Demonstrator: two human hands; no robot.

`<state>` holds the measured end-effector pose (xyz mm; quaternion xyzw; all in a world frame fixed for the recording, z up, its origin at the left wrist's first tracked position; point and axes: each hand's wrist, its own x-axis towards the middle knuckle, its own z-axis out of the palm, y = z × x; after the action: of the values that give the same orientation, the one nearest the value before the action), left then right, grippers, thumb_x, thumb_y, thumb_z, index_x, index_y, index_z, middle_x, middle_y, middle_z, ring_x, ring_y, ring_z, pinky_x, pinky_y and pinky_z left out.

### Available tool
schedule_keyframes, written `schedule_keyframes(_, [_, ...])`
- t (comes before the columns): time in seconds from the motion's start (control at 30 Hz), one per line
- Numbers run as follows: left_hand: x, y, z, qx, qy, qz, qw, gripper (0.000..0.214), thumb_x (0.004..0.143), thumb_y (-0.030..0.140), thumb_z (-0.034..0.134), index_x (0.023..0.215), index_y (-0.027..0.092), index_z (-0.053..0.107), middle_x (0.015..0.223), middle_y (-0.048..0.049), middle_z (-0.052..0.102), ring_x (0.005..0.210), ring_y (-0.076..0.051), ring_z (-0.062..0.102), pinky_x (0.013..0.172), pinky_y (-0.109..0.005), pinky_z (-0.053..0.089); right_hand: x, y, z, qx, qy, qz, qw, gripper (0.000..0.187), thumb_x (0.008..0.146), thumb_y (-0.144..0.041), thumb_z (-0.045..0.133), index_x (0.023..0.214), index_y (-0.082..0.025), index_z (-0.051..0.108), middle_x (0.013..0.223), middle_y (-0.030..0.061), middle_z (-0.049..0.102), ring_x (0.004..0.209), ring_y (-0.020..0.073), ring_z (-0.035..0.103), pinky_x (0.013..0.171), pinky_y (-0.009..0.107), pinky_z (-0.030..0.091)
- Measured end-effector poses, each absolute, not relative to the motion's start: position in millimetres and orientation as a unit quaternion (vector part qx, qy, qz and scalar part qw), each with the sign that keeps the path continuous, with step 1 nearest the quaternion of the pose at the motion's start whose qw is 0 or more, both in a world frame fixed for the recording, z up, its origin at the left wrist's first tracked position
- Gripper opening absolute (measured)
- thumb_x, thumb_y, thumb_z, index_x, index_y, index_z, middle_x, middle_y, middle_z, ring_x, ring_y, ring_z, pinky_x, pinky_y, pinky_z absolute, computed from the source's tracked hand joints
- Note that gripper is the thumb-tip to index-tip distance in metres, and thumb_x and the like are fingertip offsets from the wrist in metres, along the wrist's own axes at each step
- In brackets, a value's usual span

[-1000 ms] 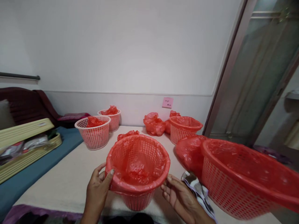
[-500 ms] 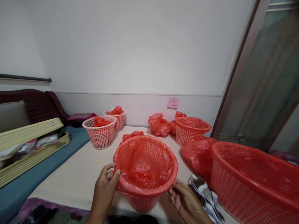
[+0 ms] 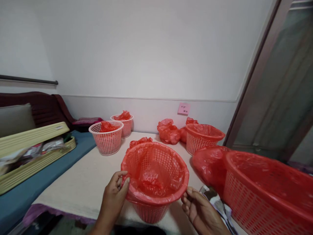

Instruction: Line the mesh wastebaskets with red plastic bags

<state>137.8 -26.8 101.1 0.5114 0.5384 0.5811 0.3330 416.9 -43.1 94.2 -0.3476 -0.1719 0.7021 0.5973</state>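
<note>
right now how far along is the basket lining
Done: the back right basket and the large basket are lined over their rims. In hand: the near basket, its red bag over the rim, left hand gripping it, right hand at its edge. Left: two pink baskets hold only crumpled bags, and loose bags lie at the back.

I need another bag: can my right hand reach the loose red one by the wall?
Probably yes: a bare strip of table runs from the right hand past the held basket to the loose red bag.
</note>
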Motion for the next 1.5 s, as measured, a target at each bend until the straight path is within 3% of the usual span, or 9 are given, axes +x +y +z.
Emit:
schedule_keyframes(0.3, [156, -39, 125, 0.493, 0.513, 0.594, 0.375, 0.04, 0.076, 0.048, 0.065, 0.103, 0.02, 0.058, 0.071, 0.0053, 0.054, 0.053, -0.011, 0.053, 0.048, -0.023, 0.048, 405, -51, 98, -0.365, -0.185, 0.722, 0.558, 0.024, 0.062, -0.02, 0.085, 0.072, -0.017, 0.064, 0.068, 0.0004, 0.068, 0.06, 0.0108, 0.063, 0.059, 0.022, 0.049])
schedule_keyframes(0.4, [170, -42, 127, 0.505, 0.49, 0.587, 0.401, 0.033, 0.078, 0.046, 0.063, 0.098, 0.019, 0.061, 0.067, 0.0043, 0.057, 0.052, -0.01, 0.054, 0.049, -0.022, 0.045, 405, -49, 93, -0.354, -0.188, 0.726, 0.559, 0.022, 0.063, -0.019, 0.084, 0.072, -0.018, 0.064, 0.064, -0.0011, 0.067, 0.059, 0.01, 0.062, 0.059, 0.022, 0.049])
schedule_keyframes(0.6, [180, -44, 111, 0.505, 0.483, 0.571, 0.431, 0.036, 0.078, 0.041, 0.063, 0.105, 0.017, 0.062, 0.062, 0.0045, 0.054, 0.055, -0.011, 0.052, 0.052, -0.022, 0.041, 419, -42, 87, -0.321, -0.158, 0.733, 0.578, 0.02, 0.063, -0.019, 0.084, 0.07, -0.02, 0.065, 0.068, -0.0025, 0.067, 0.063, 0.011, 0.063, 0.06, 0.023, 0.051])
schedule_keyframes(0.83, [177, -44, 107, 0.535, 0.503, 0.54, 0.41, 0.032, 0.081, 0.034, 0.055, 0.108, 0.017, 0.061, 0.058, 0.0074, 0.043, 0.052, -0.011, 0.042, 0.052, -0.023, 0.034, 432, -36, 103, -0.364, -0.171, 0.671, 0.623, 0.026, 0.053, -0.019, 0.088, 0.066, -0.019, 0.066, 0.07, -0.0039, 0.066, 0.064, 0.0107, 0.06, 0.056, 0.022, 0.051])
schedule_keyframes(1.0, [177, -46, 110, 0.549, 0.506, 0.519, 0.416, 0.037, 0.075, 0.029, 0.059, 0.11, 0.016, 0.062, 0.058, 0.0085, 0.037, 0.053, -0.011, 0.038, 0.052, -0.022, 0.031, 442, -27, 109, -0.433, -0.276, 0.573, 0.639, 0.026, 0.055, -0.029, 0.087, 0.067, -0.019, 0.066, 0.066, -0.0037, 0.06, 0.062, 0.0092, 0.053, 0.05, 0.018, 0.045])
schedule_keyframes(1.17, [177, -46, 115, 0.572, 0.512, 0.51, 0.388, 0.037, 0.078, 0.024, 0.055, 0.113, 0.017, 0.062, 0.062, 0.0065, 0.045, 0.053, -0.01, 0.041, 0.054, -0.022, 0.033, 443, -22, 144, -0.414, -0.339, 0.53, 0.658, 0.028, 0.056, -0.035, 0.086, 0.068, -0.02, 0.065, 0.07, -0.0026, 0.06, 0.066, 0.0111, 0.052, 0.058, 0.021, 0.046])
schedule_keyframes(1.27, [174, -44, 116, 0.602, 0.516, 0.491, 0.361, 0.045, 0.078, 0.022, 0.054, 0.124, 0.021, 0.056, 0.088, 0.0, 0.06, 0.055, -0.008, 0.046, 0.057, -0.023, 0.037, 434, -21, 174, -0.365, -0.389, 0.517, 0.669, 0.021, 0.064, -0.034, 0.081, 0.071, -0.02, 0.066, 0.077, 0.0002, 0.064, 0.077, 0.0146, 0.056, 0.072, 0.025, 0.047])
schedule_keyframes(1.33, [173, -42, 117, 0.613, 0.513, 0.487, 0.353, 0.056, 0.079, 0.023, 0.054, 0.134, 0.024, 0.047, 0.1, -0.0021, 0.062, 0.055, -0.008, 0.049, 0.058, -0.023, 0.04, 426, -20, 190, -0.336, -0.43, 0.502, 0.671, 0.014, 0.069, -0.031, 0.076, 0.073, -0.021, 0.067, 0.079, 0.001, 0.064, 0.081, 0.0163, 0.056, 0.077, 0.027, 0.045])
schedule_keyframes(1.5, [174, -43, 126, 0.626, 0.524, 0.486, 0.313, 0.076, 0.079, 0.02, 0.053, 0.148, 0.03, 0.025, 0.089, 0.0019, 0.062, 0.052, -0.008, 0.052, 0.058, -0.023, 0.041, 401, -26, 206, -0.279, -0.568, 0.467, 0.617, 0.006, 0.072, -0.025, 0.069, 0.072, -0.022, 0.064, 0.082, 0.0021, 0.06, 0.082, 0.0185, 0.052, 0.078, 0.03, 0.042])
